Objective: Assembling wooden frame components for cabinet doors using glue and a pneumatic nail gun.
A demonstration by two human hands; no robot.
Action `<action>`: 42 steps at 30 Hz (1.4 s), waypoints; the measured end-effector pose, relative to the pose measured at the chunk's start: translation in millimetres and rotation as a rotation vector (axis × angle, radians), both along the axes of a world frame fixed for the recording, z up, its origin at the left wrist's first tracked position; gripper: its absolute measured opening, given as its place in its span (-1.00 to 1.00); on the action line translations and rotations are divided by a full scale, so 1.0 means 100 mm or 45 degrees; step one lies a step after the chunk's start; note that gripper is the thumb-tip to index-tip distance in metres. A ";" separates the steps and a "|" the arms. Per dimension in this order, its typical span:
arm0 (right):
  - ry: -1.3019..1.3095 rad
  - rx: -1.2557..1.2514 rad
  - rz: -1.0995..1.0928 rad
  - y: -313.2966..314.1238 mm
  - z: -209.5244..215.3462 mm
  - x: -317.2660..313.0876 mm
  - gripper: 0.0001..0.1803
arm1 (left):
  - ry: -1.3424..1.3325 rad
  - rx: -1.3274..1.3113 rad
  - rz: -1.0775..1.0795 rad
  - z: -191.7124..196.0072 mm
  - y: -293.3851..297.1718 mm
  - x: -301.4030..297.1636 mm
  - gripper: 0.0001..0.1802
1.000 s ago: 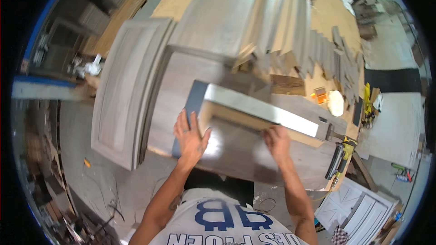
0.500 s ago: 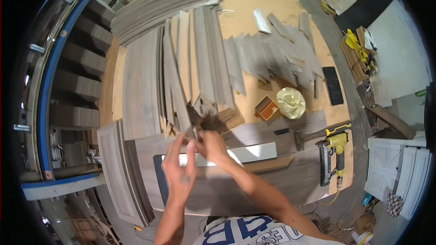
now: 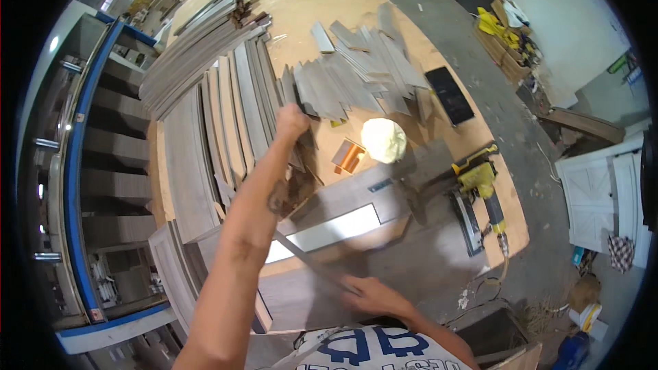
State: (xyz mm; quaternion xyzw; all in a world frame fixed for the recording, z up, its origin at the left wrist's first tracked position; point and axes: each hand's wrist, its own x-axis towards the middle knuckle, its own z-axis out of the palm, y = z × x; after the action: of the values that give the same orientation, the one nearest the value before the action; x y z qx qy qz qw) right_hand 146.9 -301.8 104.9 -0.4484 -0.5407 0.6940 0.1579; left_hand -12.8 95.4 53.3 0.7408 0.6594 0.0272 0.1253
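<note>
My left hand (image 3: 293,122) reaches far forward, its fingers closed on a short grey wood strip (image 3: 287,83) at the left end of a row of short mitred pieces (image 3: 336,82). Close to my body, my right hand (image 3: 373,298) is closed around the near end of a long, narrow grey strip (image 3: 312,260). That strip slants up to the left, and my left forearm hides its far end. Beneath it lie a bright white strip (image 3: 343,229) and a grey panel (image 3: 301,301). Long grey boards (image 3: 250,103) stand left of my left hand.
A yellow nail gun (image 3: 483,192) with a hose and a hammer (image 3: 439,181) lie on the right. Beyond them is a black phone (image 3: 450,96). A small orange-lit box (image 3: 348,156) sits beside a pale round wrapped bundle (image 3: 384,140). Cabinet panels (image 3: 175,260) stack at left.
My hands have separated. The left has moved forward to the short pieces; the right has drawn back toward my body with the long strip. The view has shifted right.
</note>
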 end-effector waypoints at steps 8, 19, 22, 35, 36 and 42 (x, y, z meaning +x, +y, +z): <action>-0.348 -0.094 -0.744 -1.84 0.66 0.83 -0.30 | -1.560 -0.525 0.343 1.43 -1.52 -0.68 -0.78; 0.577 0.715 -1.403 -1.53 1.11 0.86 -0.62 | -0.477 -0.631 -0.373 0.18 -4.12 -0.83 -0.62; 0.563 0.759 -1.523 -1.79 0.97 0.86 -0.62 | -0.199 0.058 -0.585 0.36 -4.27 -0.48 -0.46; 0.614 0.405 -2.563 -2.37 -1.01 0.27 -0.57 | -0.571 0.032 -0.773 -0.16 -4.32 0.73 -0.30; 0.679 0.398 -2.557 -2.35 -1.10 0.23 -0.57 | -0.602 0.050 -0.753 -0.19 -4.32 0.75 -0.31; 0.569 0.347 -2.490 -2.27 -1.25 0.09 -0.58 | -0.541 0.126 -0.717 -0.25 -4.30 0.83 -0.33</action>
State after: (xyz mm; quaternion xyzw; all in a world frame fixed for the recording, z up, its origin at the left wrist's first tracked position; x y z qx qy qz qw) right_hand 155.7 -528.4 -20.3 -0.5327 0.0309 0.2607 0.8046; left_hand 70.7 -335.0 28.3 0.8764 0.3865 0.1771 0.2261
